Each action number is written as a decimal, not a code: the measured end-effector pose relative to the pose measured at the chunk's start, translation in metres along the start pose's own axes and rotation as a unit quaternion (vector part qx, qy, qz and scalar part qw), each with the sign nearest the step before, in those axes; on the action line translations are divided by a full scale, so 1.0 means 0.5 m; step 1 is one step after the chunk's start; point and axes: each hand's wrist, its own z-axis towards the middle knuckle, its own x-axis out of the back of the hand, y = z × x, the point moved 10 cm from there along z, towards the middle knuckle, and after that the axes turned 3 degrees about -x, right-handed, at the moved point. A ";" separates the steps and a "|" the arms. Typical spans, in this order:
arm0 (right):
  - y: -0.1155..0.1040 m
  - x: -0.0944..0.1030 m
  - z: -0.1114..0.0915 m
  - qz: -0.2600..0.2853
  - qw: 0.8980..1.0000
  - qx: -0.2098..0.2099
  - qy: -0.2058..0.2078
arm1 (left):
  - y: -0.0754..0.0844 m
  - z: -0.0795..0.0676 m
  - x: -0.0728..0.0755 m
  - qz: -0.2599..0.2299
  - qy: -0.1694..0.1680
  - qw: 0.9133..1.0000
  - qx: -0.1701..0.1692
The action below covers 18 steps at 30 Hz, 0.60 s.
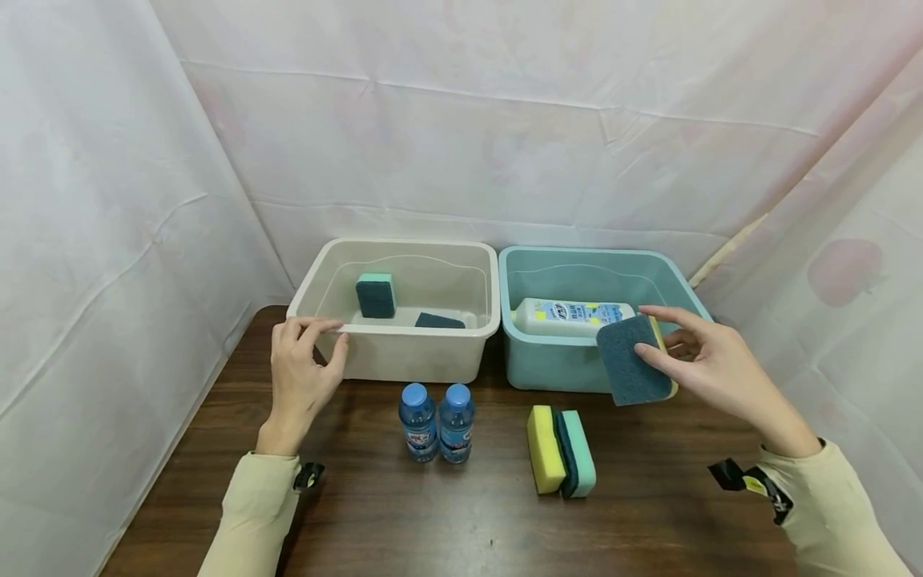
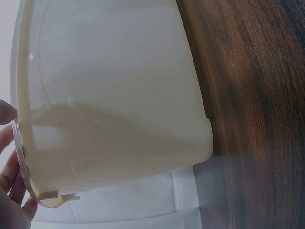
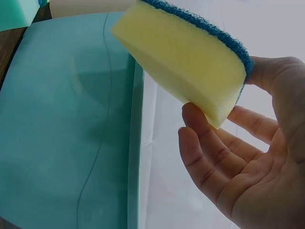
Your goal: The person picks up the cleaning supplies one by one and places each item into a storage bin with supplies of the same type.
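1. Pinching the held sponge (image 1: 633, 365): right hand (image 1: 710, 369), thumb on the dark face, sponge raised at the blue tub's (image 1: 555, 365) front rim.
2. Gripping the near rim of the white tub (image 1: 411, 355): left hand (image 1: 304, 373).
3. White tub contents: mint sponge (image 1: 376, 296), dark sponge (image 1: 439, 321). Blue tub contents: white bottle (image 1: 573, 317), lying down.
4. On the table (image 1: 490, 533): two water bottles (image 1: 418, 429), upright; yellow sponge (image 1: 546, 450) beside green sponge (image 1: 579, 457).
5. Hazards, judged: a light pinch near one edge could let the held sponge twist or drop; a tug on the rim could drag the white tub into the water bottles.
6. Views compared: right wrist shows yellow foam and a fingertip clear of it, both largely hidden from the head; only the head shows the white tub's contents.
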 end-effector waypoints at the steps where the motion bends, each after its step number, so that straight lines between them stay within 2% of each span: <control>1: -0.002 0.000 0.001 0.000 1.000 0.002 0.000 | 0.000 0.000 0.000 0.001 -0.002 1.000 0.001; 7: -0.008 -0.004 0.010 -0.007 1.000 0.009 0.000 | 0.000 0.000 -0.002 0.002 -0.011 1.000 0.003; 15: -0.029 -0.002 0.028 -0.018 1.000 0.022 0.004 | 0.002 0.000 0.001 0.000 0.000 1.000 0.001; 18: -0.040 -0.002 0.036 -0.022 0.999 0.030 0.002 | 0.001 0.000 0.000 0.004 -0.008 1.000 0.003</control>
